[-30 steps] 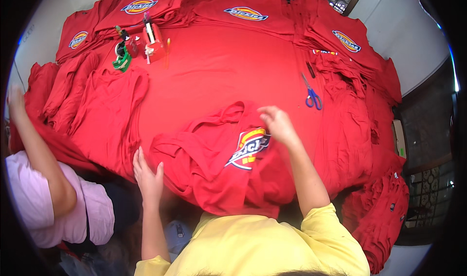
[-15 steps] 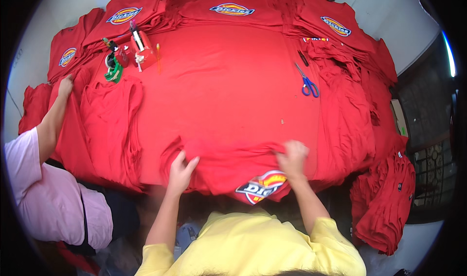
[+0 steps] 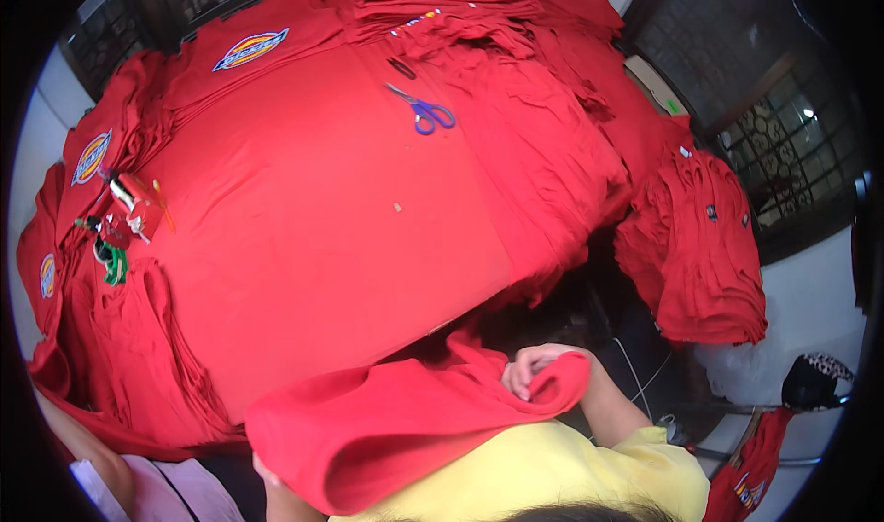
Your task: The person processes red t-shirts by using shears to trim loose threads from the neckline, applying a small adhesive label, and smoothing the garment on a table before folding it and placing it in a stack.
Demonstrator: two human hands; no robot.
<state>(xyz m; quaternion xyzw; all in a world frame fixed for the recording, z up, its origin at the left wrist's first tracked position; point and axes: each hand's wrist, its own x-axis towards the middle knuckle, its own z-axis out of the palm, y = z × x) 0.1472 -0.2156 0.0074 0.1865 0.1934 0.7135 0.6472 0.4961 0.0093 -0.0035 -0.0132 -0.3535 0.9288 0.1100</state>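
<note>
A red shirt (image 3: 405, 411) is stretched between my hands, lifted off the table at its near edge and held against my body. My right hand (image 3: 534, 367) is closed on the cloth at its right end, fingers curled beside a rolled fold. At the left end, my left hand (image 3: 267, 472) grips the shirt's edge; most of its fingers are hidden behind the fabric. An open, loose fold gapes along the underside of the shirt.
Red cloth covers the table (image 3: 322, 209). Blue-handled scissors (image 3: 425, 113), a green tape dispenser (image 3: 114, 266) and a red holder (image 3: 136, 211) lie on it. Folded red shirts (image 3: 249, 52) line the far side; more shirts (image 3: 695, 246) hang at right. A co-worker's arm (image 3: 87, 444) reaches in at left.
My view has swung to the right. The shirt has come off the table toward my body, its printed emblem now out of sight. My right hand has turned inward on the cloth.
</note>
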